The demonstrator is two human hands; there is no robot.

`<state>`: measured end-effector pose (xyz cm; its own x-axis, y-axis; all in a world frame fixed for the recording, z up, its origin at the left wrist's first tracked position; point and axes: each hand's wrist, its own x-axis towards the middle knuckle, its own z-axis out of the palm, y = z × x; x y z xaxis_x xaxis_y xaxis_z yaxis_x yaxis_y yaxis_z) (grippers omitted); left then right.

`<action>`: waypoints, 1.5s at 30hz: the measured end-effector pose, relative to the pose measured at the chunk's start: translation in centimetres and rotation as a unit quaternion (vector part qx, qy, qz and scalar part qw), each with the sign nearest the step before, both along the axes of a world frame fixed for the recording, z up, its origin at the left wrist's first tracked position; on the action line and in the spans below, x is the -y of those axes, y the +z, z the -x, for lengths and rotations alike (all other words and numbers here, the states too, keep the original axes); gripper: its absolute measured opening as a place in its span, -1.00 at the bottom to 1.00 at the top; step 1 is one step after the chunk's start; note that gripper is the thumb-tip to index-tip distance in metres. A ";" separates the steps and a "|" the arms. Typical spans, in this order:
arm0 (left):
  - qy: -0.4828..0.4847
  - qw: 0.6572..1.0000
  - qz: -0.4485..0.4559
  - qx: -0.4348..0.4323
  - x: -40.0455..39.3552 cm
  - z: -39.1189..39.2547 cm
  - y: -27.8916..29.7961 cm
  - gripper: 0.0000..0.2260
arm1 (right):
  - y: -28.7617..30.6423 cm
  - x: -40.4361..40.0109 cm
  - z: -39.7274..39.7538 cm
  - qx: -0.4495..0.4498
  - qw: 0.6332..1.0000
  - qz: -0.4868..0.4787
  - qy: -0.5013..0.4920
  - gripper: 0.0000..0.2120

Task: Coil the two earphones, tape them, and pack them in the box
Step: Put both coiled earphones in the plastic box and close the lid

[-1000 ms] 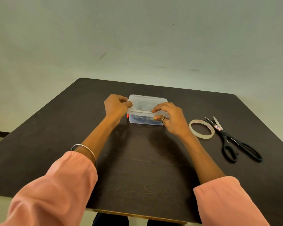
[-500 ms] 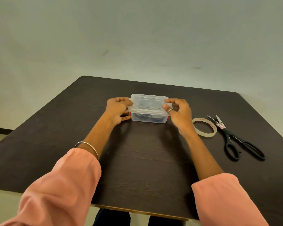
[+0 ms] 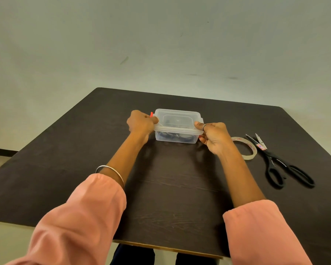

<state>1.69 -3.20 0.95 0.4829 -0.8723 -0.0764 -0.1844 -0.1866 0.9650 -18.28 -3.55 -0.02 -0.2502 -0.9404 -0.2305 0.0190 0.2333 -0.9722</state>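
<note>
A small clear plastic box (image 3: 177, 137) with its lid (image 3: 178, 121) on sits in the middle of the dark table. Dark coiled earphones (image 3: 170, 136) show through its front wall. My left hand (image 3: 141, 123) grips the box's left end, fingers curled at a small red clip (image 3: 151, 114). My right hand (image 3: 213, 133) grips the right end, thumb on the lid's rim and fingers under it beside another red clip (image 3: 200, 137).
A roll of clear tape (image 3: 246, 148) lies flat just right of my right hand. Black scissors (image 3: 277, 163) lie further right, blades pointing away. The dark table (image 3: 65, 159) ends in a near edge below my sleeves.
Both hands moved from the lid's front edge out to the box's two ends and closed on them. The box stays in place.
</note>
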 end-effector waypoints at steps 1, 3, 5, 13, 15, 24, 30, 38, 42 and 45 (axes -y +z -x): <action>0.008 1.000 0.012 0.026 -0.1 0.3 -0.1 -0.90 | 0.0 0.0 -0.1 0.005 1.000 0.000 -0.009 -0.70; 0.015 0.998 0.034 0.050 -0.2 0.7 -0.5 -0.87 | -0.1 0.0 -0.2 0.002 0.999 0.015 -0.037 -0.70; 0.020 0.997 0.048 0.058 -0.5 0.8 -0.7 -0.87 | -0.1 -0.1 -0.5 -0.033 0.997 0.053 -0.052 -0.71; 0.027 0.991 0.085 0.096 -0.7 1.2 -1.4 -0.85 | -0.7 -1.1 -1.7 -0.169 0.974 0.127 -0.077 -0.83; 0.021 0.989 0.091 0.116 -0.7 1.3 -1.6 -0.81 | -0.9 -1.1 -1.8 -0.222 0.959 0.159 -0.080 -0.83; 0.005 0.954 0.094 0.286 -1.0 1.5 -1.7 -0.67 | -1.0 -1.0 -2.2 -0.349 0.917 0.180 -0.073 -0.71; 0.014 0.961 0.064 0.270 -1.3 2.2 -1.8 -0.67 | -1.4 -1.9 -3.1 -0.348 0.919 0.168 -0.083 -0.69; 0.000 0.998 0.059 0.028 0.6 3.1 0.0 -0.62 | 0.5 -0.5 -0.3 -0.240 0.950 0.163 -0.113 -0.79; -0.145 0.981 0.075 -0.102 1.9 7.0 2.8 -0.66 | 4.0 0.2 4.9 -0.214 0.949 0.183 -0.142 -0.84; -0.242 0.953 0.043 -0.178 2.5 12.3 4.9 -0.69 | 5.1 1.2 10.5 -0.185 0.948 0.169 -0.196 -0.88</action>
